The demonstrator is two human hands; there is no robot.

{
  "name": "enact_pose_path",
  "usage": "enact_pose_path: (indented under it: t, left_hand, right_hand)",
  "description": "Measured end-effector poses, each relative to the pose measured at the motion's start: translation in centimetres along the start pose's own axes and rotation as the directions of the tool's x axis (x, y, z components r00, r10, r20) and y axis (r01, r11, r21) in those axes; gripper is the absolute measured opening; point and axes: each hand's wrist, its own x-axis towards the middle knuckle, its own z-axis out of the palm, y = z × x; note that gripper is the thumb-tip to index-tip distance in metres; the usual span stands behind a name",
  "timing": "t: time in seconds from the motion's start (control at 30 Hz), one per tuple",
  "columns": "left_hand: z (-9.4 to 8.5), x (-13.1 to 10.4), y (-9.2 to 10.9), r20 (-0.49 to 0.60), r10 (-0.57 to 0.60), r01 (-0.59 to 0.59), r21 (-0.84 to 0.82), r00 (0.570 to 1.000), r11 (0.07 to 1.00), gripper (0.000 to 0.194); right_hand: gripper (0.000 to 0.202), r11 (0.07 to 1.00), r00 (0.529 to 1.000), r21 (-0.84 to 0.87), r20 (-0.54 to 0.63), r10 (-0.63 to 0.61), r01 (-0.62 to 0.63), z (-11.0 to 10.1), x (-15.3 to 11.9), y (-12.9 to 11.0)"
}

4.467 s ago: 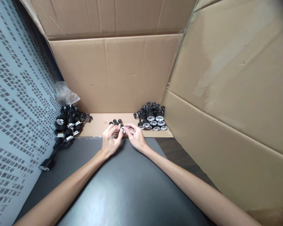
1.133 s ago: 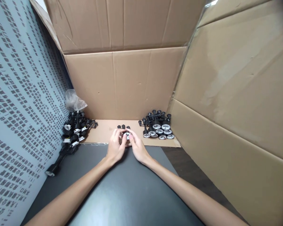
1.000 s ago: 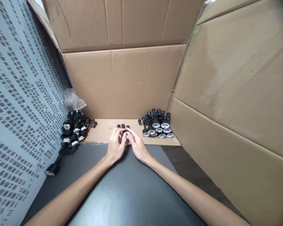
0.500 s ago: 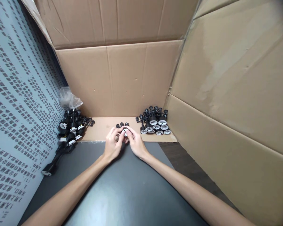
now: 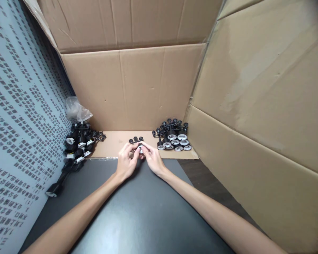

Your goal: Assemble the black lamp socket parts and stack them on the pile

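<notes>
Between my two hands is a small black lamp-like piece [image 5: 140, 149] with its round white base facing me. My left hand [image 5: 127, 159] grips its left side, fingers curled and thumb pressed near the base. My right hand [image 5: 153, 159] holds the right side, with the thumb on the white base. Three small black lantern-shaped heads [image 5: 135, 139] show just beyond my fingers. Most of the piece's body is hidden behind the hands.
Several black pieces with round white bases [image 5: 172, 137] are stacked at the back right. A pile of black parts [image 5: 79, 144] with white pieces lies at the left, below a clear plastic bag [image 5: 78, 110]. Cardboard walls [image 5: 140, 88] stand behind and right of the dark table [image 5: 148, 211].
The three lantern heads have tilted slightly and moved a little left. Both hands keep nearly the same place and grip. The whole view has shifted very slightly.
</notes>
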Motion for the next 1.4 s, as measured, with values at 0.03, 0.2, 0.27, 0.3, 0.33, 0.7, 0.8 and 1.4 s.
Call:
enact_pose_path:
  t: [0.03, 0.2, 0.27, 0.3, 0.33, 0.7, 0.8, 1.4]
  left_hand:
    - [0.00, 0.00, -0.02, -0.001, 0.004, -0.004, -0.001, 1.000, 1.000, 0.016]
    - [0.02, 0.08, -0.12, -0.009, 0.018, -0.018, -0.001, 1.000, 1.000, 0.014]
    - [0.05, 0.13, -0.13, -0.013, 0.019, -0.019, -0.006, 1.000, 1.000, 0.014]
    - [0.07, 0.15, -0.13, -0.013, 0.020, -0.020, -0.010, 1.000, 1.000, 0.014]
    - [0.09, 0.16, -0.12, -0.013, 0.022, -0.022, -0.014, 1.000, 1.000, 0.014]
    - [0.23, 0.18, 0.19, -0.006, -0.022, 0.022, 0.011, 1.000, 1.000, 0.017]
    - [0.20, 0.25, 0.33, -0.011, -0.046, 0.046, -0.001, 0.999, 0.999, 0.018]
    - [-0.07, 0.25, 0.40, 0.032, -0.030, 0.031, -0.041, 0.999, 0.999, 0.012]
  right_hand:
    - [0.046, 1.000, 1.000, -0.008, 0.005, -0.004, 0.004, 0.00, -0.03, -0.12]
    - [0.047, 1.000, 0.999, 0.008, 0.041, 0.017, -0.017, -0.10, -0.06, -0.42]
    - [0.048, 0.999, 0.998, 0.025, 0.058, 0.036, -0.037, -0.21, -0.04, -0.33]
    - [0.049, 0.999, 0.997, 0.029, 0.063, 0.044, -0.046, -0.26, -0.02, -0.26]
    - [0.049, 0.998, 0.997, 0.028, 0.063, 0.051, -0.052, -0.30, -0.01, -0.17]
    - [0.048, 0.994, 0.998, 0.089, 0.007, 0.058, -0.059, 0.15, 0.06, 0.44]
    - [0.048, 0.992, 0.998, 0.103, -0.001, 0.069, -0.068, 0.22, 0.02, 0.39]
    - [0.036, 0.998, 0.999, -0.035, -0.006, 0.049, -0.050, 0.04, -0.44, -0.51]
